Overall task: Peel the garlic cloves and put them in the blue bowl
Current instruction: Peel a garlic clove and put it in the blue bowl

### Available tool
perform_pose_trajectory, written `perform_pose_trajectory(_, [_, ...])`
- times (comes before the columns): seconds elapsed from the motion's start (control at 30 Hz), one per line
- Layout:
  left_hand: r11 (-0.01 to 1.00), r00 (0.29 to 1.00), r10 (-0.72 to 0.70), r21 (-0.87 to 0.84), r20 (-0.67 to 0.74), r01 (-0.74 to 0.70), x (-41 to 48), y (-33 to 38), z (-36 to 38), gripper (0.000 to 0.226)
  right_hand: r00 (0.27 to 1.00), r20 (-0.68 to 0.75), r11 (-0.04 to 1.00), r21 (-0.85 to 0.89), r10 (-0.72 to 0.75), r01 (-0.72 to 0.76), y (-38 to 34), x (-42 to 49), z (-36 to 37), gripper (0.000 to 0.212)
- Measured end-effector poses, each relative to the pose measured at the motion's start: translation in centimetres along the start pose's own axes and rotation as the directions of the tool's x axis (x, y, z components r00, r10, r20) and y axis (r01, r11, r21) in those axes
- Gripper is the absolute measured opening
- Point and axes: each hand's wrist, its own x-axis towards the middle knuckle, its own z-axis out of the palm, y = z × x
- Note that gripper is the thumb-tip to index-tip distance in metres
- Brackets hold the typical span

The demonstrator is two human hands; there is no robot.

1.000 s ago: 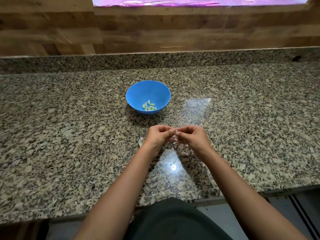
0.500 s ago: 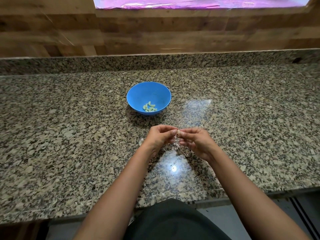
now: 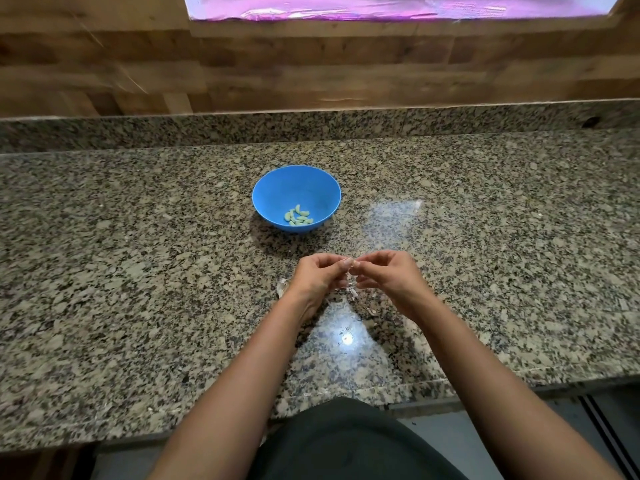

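A blue bowl (image 3: 277, 192) stands on the granite counter, with several peeled pale cloves (image 3: 298, 215) lying in its bottom. In front of the bowl my left hand (image 3: 318, 275) and my right hand (image 3: 388, 277) meet fingertip to fingertip, both with curled fingers pinching one small garlic clove (image 3: 351, 265) between them; most of it is hidden by the fingers. Bits of papery skin (image 3: 352, 290) hang or lie just below the fingertips.
A piece of garlic (image 3: 282, 287) lies on the counter by my left wrist. The granite counter (image 3: 138, 271) runs wide to both sides, with a raised granite ledge and wooden wall behind. Its front edge is near my body.
Both hands stay together in front of the bowl; the fingers have shifted slightly on the clove. The bowl has not moved.
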Motion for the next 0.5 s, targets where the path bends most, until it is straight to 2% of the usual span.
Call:
perform_pose_trajectory(0.1, [1.000,1.000,0.008,0.018,-0.021,-0.008,0.03,0.03,0.14,0.003,0.994,-0.067,0.987,-0.137,-0.091,0.081,0.29,0.10,0.52,0.013])
perform_pose_trajectory(0.23, [1.000,1.000,-0.018,0.016,-0.004,0.018,0.15,-0.02,-0.14,0.003,0.983,-0.063,0.931,-0.337,-0.170,0.140,0.46,0.07,0.76,0.014])
perform_pose_trajectory(0.5, [0.998,0.998,-0.029,0.057,-0.057,0.032,0.12,-0.47,0.14,0.009,0.982,-0.067,0.887,-0.442,-0.178,0.131,0.89,-0.05,1.01,0.004])
